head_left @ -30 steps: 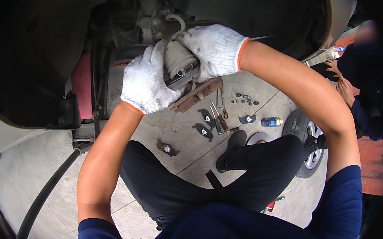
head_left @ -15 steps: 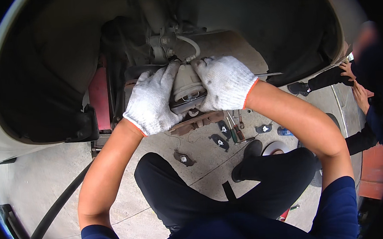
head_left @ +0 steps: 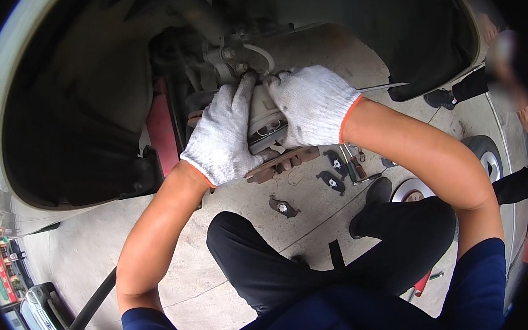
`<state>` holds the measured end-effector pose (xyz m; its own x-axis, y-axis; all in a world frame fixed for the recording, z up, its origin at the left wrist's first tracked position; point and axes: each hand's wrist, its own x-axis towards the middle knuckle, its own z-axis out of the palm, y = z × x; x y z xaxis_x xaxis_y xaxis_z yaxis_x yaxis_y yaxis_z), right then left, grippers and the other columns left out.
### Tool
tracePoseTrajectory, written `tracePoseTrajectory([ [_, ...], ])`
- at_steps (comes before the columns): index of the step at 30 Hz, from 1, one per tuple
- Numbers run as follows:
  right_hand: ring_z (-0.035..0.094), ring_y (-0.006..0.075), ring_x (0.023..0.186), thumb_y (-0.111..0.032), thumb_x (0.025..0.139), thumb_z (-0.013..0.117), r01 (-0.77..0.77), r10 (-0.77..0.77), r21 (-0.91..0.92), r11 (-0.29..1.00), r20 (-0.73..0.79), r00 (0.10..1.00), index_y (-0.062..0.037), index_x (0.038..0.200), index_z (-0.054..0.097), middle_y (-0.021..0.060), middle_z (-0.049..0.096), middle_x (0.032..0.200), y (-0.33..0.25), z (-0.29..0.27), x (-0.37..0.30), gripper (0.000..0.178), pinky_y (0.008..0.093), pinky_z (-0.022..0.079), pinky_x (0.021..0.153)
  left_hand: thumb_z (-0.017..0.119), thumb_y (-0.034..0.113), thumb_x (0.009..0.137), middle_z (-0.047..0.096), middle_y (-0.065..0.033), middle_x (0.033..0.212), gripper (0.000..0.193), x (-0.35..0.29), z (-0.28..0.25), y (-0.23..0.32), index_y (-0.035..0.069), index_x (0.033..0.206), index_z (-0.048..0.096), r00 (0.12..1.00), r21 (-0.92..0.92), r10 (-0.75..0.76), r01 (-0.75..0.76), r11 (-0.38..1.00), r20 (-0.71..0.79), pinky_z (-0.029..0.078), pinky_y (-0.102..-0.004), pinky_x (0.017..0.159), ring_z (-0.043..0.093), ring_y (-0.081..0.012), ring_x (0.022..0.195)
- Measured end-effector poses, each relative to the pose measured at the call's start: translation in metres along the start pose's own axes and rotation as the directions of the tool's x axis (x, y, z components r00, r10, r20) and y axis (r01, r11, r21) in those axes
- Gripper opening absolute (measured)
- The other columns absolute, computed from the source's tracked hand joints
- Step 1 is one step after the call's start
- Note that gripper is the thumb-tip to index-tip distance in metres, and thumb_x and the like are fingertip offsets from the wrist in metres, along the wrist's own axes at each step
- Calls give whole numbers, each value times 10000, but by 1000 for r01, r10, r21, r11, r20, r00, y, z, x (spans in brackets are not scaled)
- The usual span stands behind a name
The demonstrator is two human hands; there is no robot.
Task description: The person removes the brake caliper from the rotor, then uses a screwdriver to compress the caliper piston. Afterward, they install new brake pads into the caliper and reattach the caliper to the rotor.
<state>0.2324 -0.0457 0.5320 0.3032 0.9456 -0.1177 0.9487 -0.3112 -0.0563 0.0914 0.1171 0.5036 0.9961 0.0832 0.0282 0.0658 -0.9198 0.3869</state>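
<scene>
In white knit gloves with orange cuffs, both my hands grip a pale grey brake caliper (head_left: 262, 107) inside a car's wheel arch. My left hand (head_left: 219, 137) wraps its left side, with fingers reaching up to the top and the thumb low down. On the other side my right hand (head_left: 314, 104) presses its palm and fingers round the caliper. A light brake hose (head_left: 261, 53) curves just above them. Below the caliper sits a rusty metal bracket (head_left: 284, 164). My gloves hide much of the caliper and its seat.
Several brake pads (head_left: 284, 207) and hand tools (head_left: 354, 165) lie on the concrete floor. A brake disc (head_left: 407, 192) and a wheel (head_left: 485, 159) are at the right, near another person's legs (head_left: 470, 85). A black hose or cable (head_left: 87, 321) crosses the lower left; beyond it stands a parked car (head_left: 44, 322).
The view has swung, so the scene sits further right and a parked car shows at lower left. Both my hands keep hold of the caliper, with the right hand slightly higher in view.
</scene>
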Motion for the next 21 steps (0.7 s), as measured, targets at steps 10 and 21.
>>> tracePoseTrajectory([
  [10, 763, 393, 1034, -299, 803, 820, -74, 78, 114, 991, -31, 996, 58, 1205, 679, 245, 772, 1097, -2, 10, -7, 555, 486, 627, 894, 879, 288, 787, 505, -370, 1420, 984, 21, -10, 37, -52, 1564, 380, 983, 288, -102, 55, 956, 150, 612, -526, 983, 690, -525, 1139],
  [21, 740, 398, 1097, -351, 850, 880, 26, 175, 495, 869, -356, 918, 19, 999, 720, 248, 738, 1215, 46, 1, -66, 430, 450, 620, 935, 881, 330, 795, 562, -359, 1379, 1029, 24, -25, 44, -28, 1594, 340, 954, 346, -195, 109, 932, 226, 612, -536, 980, 707, -509, 1139],
])
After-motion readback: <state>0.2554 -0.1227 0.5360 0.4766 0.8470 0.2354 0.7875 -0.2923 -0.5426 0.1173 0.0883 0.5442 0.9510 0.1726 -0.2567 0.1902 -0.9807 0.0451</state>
